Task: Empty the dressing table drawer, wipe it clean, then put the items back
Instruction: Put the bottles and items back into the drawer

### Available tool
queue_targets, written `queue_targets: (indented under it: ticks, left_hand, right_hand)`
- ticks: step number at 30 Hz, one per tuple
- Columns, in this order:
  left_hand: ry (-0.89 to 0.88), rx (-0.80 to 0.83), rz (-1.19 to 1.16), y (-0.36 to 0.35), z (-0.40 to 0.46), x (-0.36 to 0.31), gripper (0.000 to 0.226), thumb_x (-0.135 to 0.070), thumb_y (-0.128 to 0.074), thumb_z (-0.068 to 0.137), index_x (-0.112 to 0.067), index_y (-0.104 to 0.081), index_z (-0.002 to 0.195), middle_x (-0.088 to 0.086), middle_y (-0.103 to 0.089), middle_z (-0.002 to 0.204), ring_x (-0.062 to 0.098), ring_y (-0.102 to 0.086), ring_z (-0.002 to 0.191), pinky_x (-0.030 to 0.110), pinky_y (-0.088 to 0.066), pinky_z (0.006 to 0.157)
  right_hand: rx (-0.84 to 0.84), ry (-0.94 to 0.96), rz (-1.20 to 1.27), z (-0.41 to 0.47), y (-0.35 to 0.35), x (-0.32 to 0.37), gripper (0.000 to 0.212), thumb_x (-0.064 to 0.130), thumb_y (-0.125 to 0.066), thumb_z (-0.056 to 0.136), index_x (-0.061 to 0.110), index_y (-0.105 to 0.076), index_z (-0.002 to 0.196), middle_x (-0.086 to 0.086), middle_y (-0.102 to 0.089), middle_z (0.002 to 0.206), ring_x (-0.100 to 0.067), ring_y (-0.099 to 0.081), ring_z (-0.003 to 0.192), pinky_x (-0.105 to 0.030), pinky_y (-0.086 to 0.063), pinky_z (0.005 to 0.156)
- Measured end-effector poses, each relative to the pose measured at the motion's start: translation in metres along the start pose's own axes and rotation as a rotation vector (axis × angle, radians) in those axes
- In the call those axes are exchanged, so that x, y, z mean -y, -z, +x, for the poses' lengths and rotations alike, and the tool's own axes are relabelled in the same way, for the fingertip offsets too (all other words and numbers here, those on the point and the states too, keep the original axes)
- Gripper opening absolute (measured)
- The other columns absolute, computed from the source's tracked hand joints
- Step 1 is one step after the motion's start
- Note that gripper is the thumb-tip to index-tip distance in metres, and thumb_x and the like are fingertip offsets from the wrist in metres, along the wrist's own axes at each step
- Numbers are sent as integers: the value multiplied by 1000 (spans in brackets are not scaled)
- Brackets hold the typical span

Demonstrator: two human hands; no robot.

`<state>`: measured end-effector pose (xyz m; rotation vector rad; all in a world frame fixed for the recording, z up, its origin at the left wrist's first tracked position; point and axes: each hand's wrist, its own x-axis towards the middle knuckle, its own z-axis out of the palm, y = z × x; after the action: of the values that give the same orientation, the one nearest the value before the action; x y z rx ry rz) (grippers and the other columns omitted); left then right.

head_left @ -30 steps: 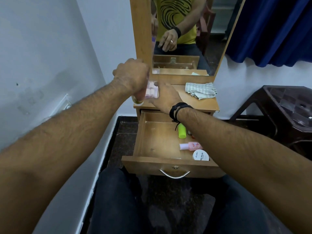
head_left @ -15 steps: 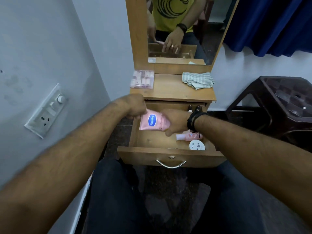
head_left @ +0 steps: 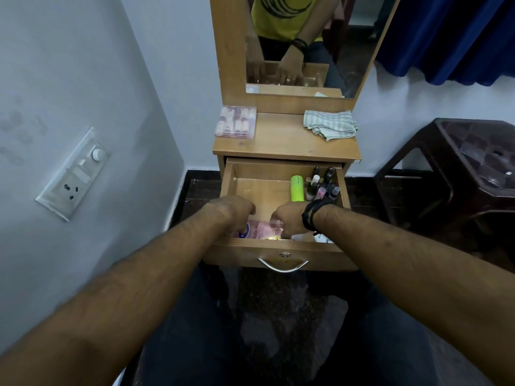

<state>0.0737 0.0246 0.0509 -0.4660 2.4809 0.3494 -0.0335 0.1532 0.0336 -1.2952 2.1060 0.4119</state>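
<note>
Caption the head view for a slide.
Both hands, left and right, lay a pink tube at the open drawer's front.

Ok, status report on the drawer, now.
Both hands, left and right, on pink tube at drawer front. Green bottle, small bottles at back right.

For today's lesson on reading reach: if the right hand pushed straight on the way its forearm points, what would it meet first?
Most likely the pink tube lying in the drawer; the right hand already appears to be on it, though depth is unclear.
</note>
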Motion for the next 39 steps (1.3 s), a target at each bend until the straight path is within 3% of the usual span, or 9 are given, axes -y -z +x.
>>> queue_targets:
  ticks: [3, 11, 20, 27, 29, 32, 36, 39]
  left_hand:
    - [-12, 24, 62, -5, 3, -4, 67, -19, -67, 93, -29, -40, 153, 2, -48, 151, 27, -48, 135, 45, -45, 109]
    - [14, 118, 111, -7, 5, -8, 60, -26, -59, 98, -31, -38, 154, 3, -46, 152, 28, -46, 137, 47, -42, 109]
    - [48, 123, 203, -9, 15, -8, 49, -32, -60, 96, -25, -49, 144, 6, -56, 137, 28, -56, 122, 49, -48, 102]
    - [18, 90, 164, -3, 15, -6, 50, -34, -65, 93, -23, -52, 140, 2, -60, 128, 23, -59, 113, 44, -51, 97]
    - [-8, 8, 123, 3, 15, -3, 50, -35, -68, 92, -24, -54, 138, 0, -61, 128, 20, -59, 113, 41, -51, 98]
    - [-50, -163, 91, 21, 16, 5, 42, -35, -64, 94, -25, -58, 134, -1, -64, 126, 19, -60, 114, 40, -50, 99]
    - [-135, -426, 24, 52, 15, 17, 33, -35, -59, 94, -24, -64, 125, 2, -67, 123, 24, -64, 107, 36, -52, 86]
    - [-122, -565, -9, 76, 15, 24, 37, -34, -53, 97, -19, -62, 130, 8, -63, 129, 31, -61, 114, 43, -52, 91]
  right_hand:
    - [-13, 18, -11, -1, -1, 0, 57, 26, -67, 88, 20, -50, 142, -6, -60, 133, -26, -57, 119, -34, -49, 96]
    - [8, 32, -3, 3, -2, -4, 65, 24, -70, 87, 23, -43, 147, -4, -55, 141, -26, -54, 124, -37, -48, 102]
    - [-11, 83, 19, 2, -3, -3, 64, 19, -65, 91, 23, -40, 149, -1, -53, 144, -23, -51, 128, -25, -38, 89]
    - [-3, 70, 126, 3, 2, -4, 76, 24, -71, 86, 22, -34, 152, -4, -48, 146, -24, -50, 128, -36, -46, 103]
    - [-73, 51, 152, 3, 8, -3, 76, 26, -71, 86, 20, -33, 151, -5, -50, 142, -24, -51, 125, -38, -48, 101]
    - [-269, 36, 148, 4, 25, -2, 59, 30, -66, 89, 20, -44, 144, -6, -58, 132, -26, -55, 118, -34, -48, 93]
    - [-577, 29, 282, 4, 56, -1, 34, 34, -58, 92, 21, -57, 123, -2, -62, 113, -26, -60, 107, -31, -44, 78]
    - [-770, -33, 303, 10, 80, 1, 38, 37, -53, 94, 21, -56, 128, -6, -60, 120, -28, -59, 107, -37, -49, 87]
